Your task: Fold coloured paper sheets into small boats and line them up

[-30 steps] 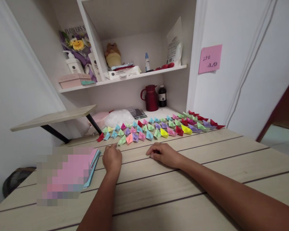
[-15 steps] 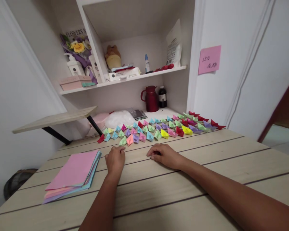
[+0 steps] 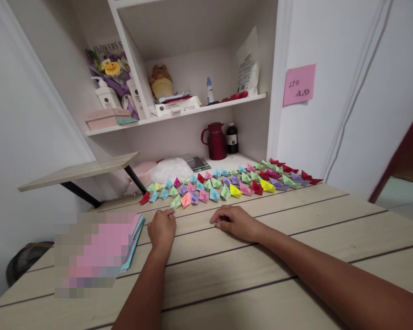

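We rest our left hand [image 3: 161,228] and right hand [image 3: 237,222] empty, fingers [image 3: 220,211] curled in, near paper boats [image 3: 214,195] probably rowed so each shows.

The left hand [image 3: 161,228] is shifting slightly leftward, drawing nearer the stack of coloured paper sheets [image 3: 105,248].

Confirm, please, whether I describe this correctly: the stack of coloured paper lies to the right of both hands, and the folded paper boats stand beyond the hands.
One detail is wrong: the stack of coloured paper lies to the left of both the left hand and the right hand, as the head view shows. The folded paper boats do stand beyond the hands.
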The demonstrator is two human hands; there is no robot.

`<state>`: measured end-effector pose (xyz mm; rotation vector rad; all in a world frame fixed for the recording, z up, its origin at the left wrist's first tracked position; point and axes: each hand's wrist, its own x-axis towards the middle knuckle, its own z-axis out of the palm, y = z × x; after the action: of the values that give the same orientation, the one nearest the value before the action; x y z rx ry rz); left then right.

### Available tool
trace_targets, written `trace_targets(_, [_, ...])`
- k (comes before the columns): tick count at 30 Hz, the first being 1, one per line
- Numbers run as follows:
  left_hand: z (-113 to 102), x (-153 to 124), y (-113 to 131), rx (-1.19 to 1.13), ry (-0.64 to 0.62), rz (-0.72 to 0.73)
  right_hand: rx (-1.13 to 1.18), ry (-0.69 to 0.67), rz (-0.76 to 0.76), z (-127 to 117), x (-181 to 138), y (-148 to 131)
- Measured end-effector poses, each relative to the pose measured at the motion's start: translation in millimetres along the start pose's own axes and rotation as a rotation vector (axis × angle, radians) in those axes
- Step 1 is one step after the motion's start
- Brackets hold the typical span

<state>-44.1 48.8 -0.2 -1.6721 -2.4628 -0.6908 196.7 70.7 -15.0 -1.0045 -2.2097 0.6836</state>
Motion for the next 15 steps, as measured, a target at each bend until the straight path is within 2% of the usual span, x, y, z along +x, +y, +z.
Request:
trace_targets(5, [1.0, 1.6, -1.0, -0.037, -0.007, 0.046, -0.005, -0.012, 0.015, 0.1, 0.1, -0.3])
trace_targets(10, [-0.1, 4.1, -3.8, -0.032, 0.025, -0.052, 0.007, -0.017, 0.02, 0.5, 0.1, -0.3])
trace_targets(15, [1.3, 3.4, -3.3, -0.02, 0.003, -0.009, 0.01, -0.013, 0.016, 0.5, -0.1, -0.3])
